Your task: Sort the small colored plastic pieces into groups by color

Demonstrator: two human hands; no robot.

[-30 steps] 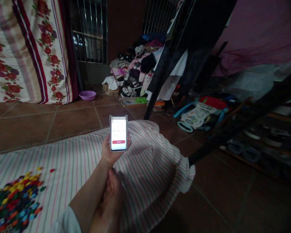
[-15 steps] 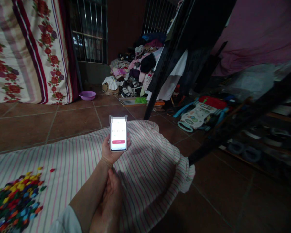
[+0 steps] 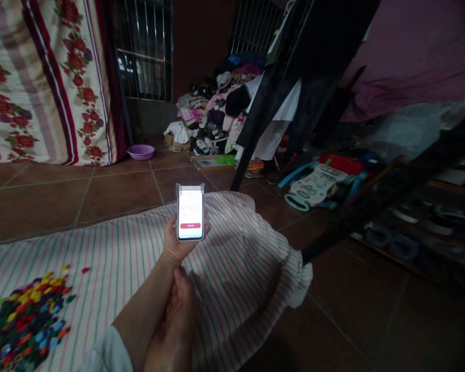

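My left hand holds a smartphone upright above a striped cloth. Its bright screen shows a timer with a red button low down; the top of the screen is blurred out. Just below, my right hand rests against the left wrist and forearm, partly hidden by that arm. The visible fingers of the right hand are loosely extended, and no object shows in them. To the left, a heap of small multicoloured pieces lies on the striped cloth, with a single red piece apart from it.
A purple basin sits on the tiled floor beside a floral curtain. Piled clothes lie farther back. A dark slanted post stands beyond the cloth. On the right are a toy walker and a shoe rack.
The view has shifted very slightly. Both hands and the smartphone keep the same pose.
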